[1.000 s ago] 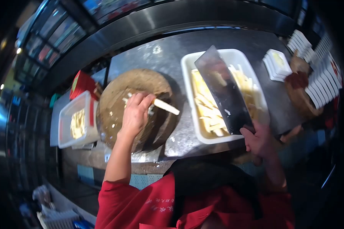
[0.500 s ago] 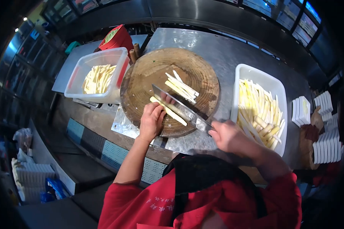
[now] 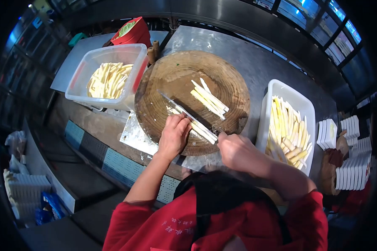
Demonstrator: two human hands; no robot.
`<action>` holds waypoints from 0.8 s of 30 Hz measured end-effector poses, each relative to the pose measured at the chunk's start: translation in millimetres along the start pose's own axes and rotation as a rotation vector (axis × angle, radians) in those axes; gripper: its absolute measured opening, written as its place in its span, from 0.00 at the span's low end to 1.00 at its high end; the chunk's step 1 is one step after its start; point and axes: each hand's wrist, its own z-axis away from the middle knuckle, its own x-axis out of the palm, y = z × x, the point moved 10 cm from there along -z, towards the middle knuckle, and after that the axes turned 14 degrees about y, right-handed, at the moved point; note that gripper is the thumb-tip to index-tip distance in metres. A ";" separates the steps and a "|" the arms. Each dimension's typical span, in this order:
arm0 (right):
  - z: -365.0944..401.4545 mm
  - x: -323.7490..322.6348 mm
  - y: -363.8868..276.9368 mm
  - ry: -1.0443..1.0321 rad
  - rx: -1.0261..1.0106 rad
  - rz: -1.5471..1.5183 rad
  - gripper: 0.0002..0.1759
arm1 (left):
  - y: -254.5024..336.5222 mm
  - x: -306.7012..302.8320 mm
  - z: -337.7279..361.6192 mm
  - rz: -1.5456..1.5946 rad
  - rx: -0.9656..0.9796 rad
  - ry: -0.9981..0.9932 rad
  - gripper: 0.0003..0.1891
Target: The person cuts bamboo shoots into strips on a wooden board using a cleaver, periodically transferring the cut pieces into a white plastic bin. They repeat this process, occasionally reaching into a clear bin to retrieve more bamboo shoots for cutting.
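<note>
My left hand (image 3: 174,134) is closed, its fingers pressing a peeled pale-yellow vegetable stalk (image 3: 202,134) against the round wooden chopping block (image 3: 155,117). In my right hand (image 3: 238,151) is the handle of a cleaver (image 3: 176,104). Its blade stands nearly edge-on along the length of the stalk, right beside my left fingertips. Pale strips show on both sides of the blade near my right hand. Farther back on the block lies a small bunch of long cut strips (image 3: 209,99).
A clear plastic tub (image 3: 77,85) of pale strips stands left of the block, before a red container (image 3: 139,33). On the right is a white tub (image 3: 266,108) of whole stalks. Stacked white dishes (image 3: 353,173) stand farther right. The metal table (image 3: 222,44) extends behind.
The cleaver has turned from showing its broad side to nearly edge-on and come down onto the stalk. My right hand has moved closer to my left. The view has shifted slightly.
</note>
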 end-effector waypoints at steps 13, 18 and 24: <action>69.7 -17.8 53.8 -0.044 0.230 0.043 0.13 | 4.1 -11.0 13.3 -0.032 0.023 0.065 0.11; 37.0 -3.3 27.2 -0.171 0.196 0.084 0.09 | 4.9 -13.9 10.1 -0.014 0.009 0.055 0.10; 57.0 -6.4 16.3 -0.093 0.000 0.064 0.11 | 5.5 -14.6 8.4 -0.028 -0.011 0.080 0.09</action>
